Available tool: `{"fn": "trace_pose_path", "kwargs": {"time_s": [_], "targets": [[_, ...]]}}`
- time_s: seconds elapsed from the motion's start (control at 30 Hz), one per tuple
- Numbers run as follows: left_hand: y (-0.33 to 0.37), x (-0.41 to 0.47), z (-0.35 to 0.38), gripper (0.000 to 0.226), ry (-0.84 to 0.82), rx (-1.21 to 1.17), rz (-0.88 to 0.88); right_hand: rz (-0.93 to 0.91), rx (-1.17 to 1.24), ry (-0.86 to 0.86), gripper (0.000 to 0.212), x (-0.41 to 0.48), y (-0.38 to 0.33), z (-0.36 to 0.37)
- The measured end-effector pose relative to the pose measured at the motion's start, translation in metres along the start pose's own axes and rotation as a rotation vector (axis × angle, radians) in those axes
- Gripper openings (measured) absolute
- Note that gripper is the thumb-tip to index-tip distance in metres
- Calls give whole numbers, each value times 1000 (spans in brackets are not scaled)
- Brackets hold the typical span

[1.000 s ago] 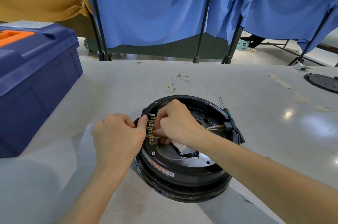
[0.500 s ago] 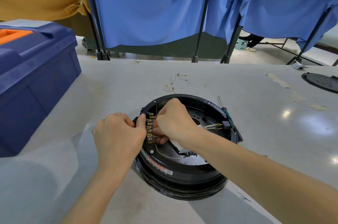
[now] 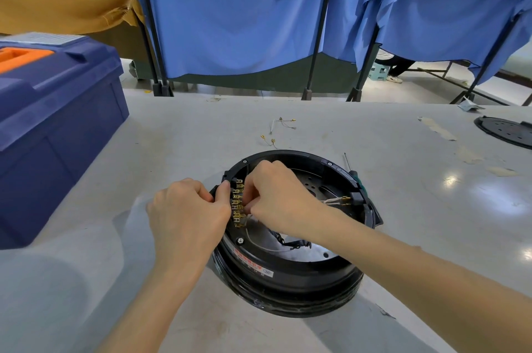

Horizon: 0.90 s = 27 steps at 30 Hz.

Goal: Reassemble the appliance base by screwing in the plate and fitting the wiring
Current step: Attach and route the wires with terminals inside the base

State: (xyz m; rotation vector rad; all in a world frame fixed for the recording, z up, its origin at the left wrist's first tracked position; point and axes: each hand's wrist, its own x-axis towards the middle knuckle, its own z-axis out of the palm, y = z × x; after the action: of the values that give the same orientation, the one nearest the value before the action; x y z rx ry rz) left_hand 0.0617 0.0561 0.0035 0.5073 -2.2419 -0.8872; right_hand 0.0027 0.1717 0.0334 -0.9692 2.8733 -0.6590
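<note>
Two hands at the terminals: wiring stage.
On the table (image 3: 374, 145) we rest the appliance base (image 3: 288, 286). The left hand (image 3: 187, 214) curls round its rim as a brace. The right hand (image 3: 279, 197), fingers curled, appears to pinch the white wire (image 3: 253, 243) at the brass terminals (image 3: 237, 204).

Our right hand (image 3: 277, 197) has drawn its fingers a little higher along the strip (image 3: 238, 203), toward its middle. Below the strip, a white wire (image 3: 260, 248) now loops out across the floor of the base (image 3: 288, 289) to the black connector (image 3: 290, 244); a second ago it barely showed.
</note>
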Motion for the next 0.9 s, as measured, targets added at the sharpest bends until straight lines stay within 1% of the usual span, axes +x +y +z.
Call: {"fn": "trace_pose_path", "kwargs": {"time_s": [0.03, 0.1, 0.2, 0.33, 0.43, 0.57, 0.67, 0.73, 0.8, 0.83, 0.9], "targets": [[0, 0, 0, 53, 1, -1, 5, -7, -33, 16, 10, 0, -1, 2], [0, -1, 1, 54, 7, 2, 13, -6, -80, 37, 16, -1, -4, 6], [0, -4, 3, 52, 20, 11, 12, 9, -71, 52, 17, -2, -6, 7], [1, -7, 5, 53, 47, -26, -2, 107, 73, 79, 21, 2, -7, 11], [3, -7, 5, 53, 54, -54, -1, 186, 171, 106, 17, 5, -8, 14], [1, -7, 7, 52, 60, -81, 5, 216, 253, 136, 14, 5, -10, 16], [-1, -7, 7, 50, 58, -69, 8, 214, 280, 70, 17, 4, -9, 9], [-2, -7, 6, 49, 61, -50, 10, 214, 345, -28, 16, 2, -5, 2], [-3, -7, 5, 49, 63, -37, 18, 189, 385, -133, 11, -2, 0, -6], [-3, -7, 4, 49, 60, -34, 25, 165, 413, -162, 9, -4, 3, -10], [-3, -7, 4, 50, 57, -28, 35, 119, 473, -163, 8, -9, 9, -16]]}}
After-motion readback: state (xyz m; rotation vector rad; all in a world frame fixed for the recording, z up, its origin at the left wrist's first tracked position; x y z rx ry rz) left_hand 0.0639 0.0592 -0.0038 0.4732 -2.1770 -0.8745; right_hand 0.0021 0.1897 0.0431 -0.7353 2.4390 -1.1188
